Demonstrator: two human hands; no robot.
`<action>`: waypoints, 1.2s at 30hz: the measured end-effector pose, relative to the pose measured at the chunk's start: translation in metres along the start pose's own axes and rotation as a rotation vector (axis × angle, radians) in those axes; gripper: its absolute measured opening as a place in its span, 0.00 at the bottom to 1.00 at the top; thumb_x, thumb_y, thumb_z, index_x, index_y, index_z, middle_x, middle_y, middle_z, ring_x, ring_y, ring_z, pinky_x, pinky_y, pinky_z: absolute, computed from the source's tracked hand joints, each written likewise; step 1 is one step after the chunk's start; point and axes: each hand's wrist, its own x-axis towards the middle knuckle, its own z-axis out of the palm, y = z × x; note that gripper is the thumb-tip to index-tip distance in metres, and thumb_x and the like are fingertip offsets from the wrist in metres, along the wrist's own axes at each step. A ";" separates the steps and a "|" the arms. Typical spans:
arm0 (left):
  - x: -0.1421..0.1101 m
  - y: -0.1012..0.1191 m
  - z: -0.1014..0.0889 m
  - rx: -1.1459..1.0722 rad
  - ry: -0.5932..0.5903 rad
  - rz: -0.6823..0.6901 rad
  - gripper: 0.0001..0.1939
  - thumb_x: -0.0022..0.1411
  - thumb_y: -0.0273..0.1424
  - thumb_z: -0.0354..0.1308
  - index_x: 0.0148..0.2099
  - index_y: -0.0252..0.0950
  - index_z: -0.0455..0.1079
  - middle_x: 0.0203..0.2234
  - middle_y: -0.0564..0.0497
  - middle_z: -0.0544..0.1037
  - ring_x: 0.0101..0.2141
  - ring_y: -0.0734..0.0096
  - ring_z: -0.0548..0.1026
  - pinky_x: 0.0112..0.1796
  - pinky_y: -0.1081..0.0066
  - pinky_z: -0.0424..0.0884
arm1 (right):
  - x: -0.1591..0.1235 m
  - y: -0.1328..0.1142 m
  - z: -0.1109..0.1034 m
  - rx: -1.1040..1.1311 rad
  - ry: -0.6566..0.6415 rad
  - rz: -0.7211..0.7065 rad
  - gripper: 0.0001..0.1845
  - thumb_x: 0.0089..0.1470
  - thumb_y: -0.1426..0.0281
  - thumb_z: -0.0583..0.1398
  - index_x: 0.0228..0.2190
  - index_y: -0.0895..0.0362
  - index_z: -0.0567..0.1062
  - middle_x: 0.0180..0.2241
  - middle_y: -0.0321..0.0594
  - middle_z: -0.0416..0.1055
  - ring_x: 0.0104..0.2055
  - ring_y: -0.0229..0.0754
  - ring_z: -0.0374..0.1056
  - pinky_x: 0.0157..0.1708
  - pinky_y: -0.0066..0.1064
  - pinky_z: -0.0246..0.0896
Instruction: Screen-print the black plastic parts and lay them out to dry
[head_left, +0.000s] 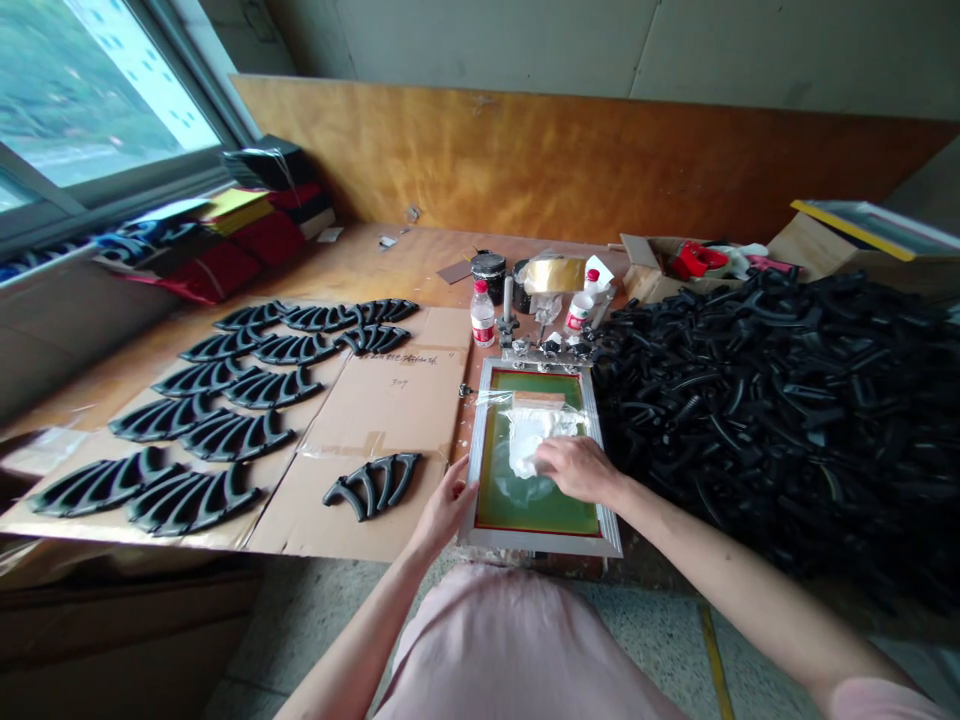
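Note:
In front of me lies a screen printing frame (484, 455) with a silver metal border and green mesh (525, 508). My right hand (577, 468) is closed on a crumpled white cloth (524, 452), pressed to the mesh; its fingertips are partly hidden. Just beyond the cloth is a light brown strip (538, 399), with clear film or tape beside it. My left hand (448, 505) grips the frame's left border near the front corner. Metal hinge clamps (551, 350) hold the far end of the frame. Left of my left hand, curved black parts (373, 485) rest on cardboard.
Rows of black ribbed parts (232, 420) cover the cardboard sheet (382, 405) at left. A large heap of black parts (750, 400) borders the frame at right. Behind the clamps stand a bottle with a red cap (482, 318), a black jar (489, 272) and a tape roll (555, 274).

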 end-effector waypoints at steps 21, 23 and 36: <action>0.012 0.192 0.010 -0.442 0.028 0.506 0.25 0.65 0.53 0.47 0.52 0.39 0.65 0.39 0.47 0.78 0.42 0.67 0.77 0.41 0.67 0.73 | -0.002 0.032 0.042 -0.038 0.050 0.449 0.10 0.57 0.64 0.62 0.31 0.59 0.74 0.35 0.46 0.75 0.43 0.46 0.70 0.41 0.32 0.62; -0.001 0.159 0.023 -0.404 -0.008 0.338 0.25 0.62 0.52 0.52 0.48 0.37 0.68 0.37 0.46 0.79 0.39 0.65 0.78 0.39 0.67 0.74 | 0.001 0.016 0.039 -0.008 0.024 0.538 0.08 0.62 0.66 0.57 0.34 0.58 0.72 0.35 0.47 0.75 0.40 0.45 0.70 0.39 0.32 0.61; -0.019 -0.007 -0.050 -0.357 0.250 -0.305 0.15 0.65 0.43 0.54 0.42 0.37 0.64 0.39 0.45 0.79 0.32 0.69 0.80 0.32 0.69 0.77 | -0.078 0.043 0.004 -0.066 0.163 0.238 0.17 0.55 0.82 0.51 0.37 0.53 0.75 0.41 0.43 0.72 0.47 0.47 0.63 0.45 0.36 0.60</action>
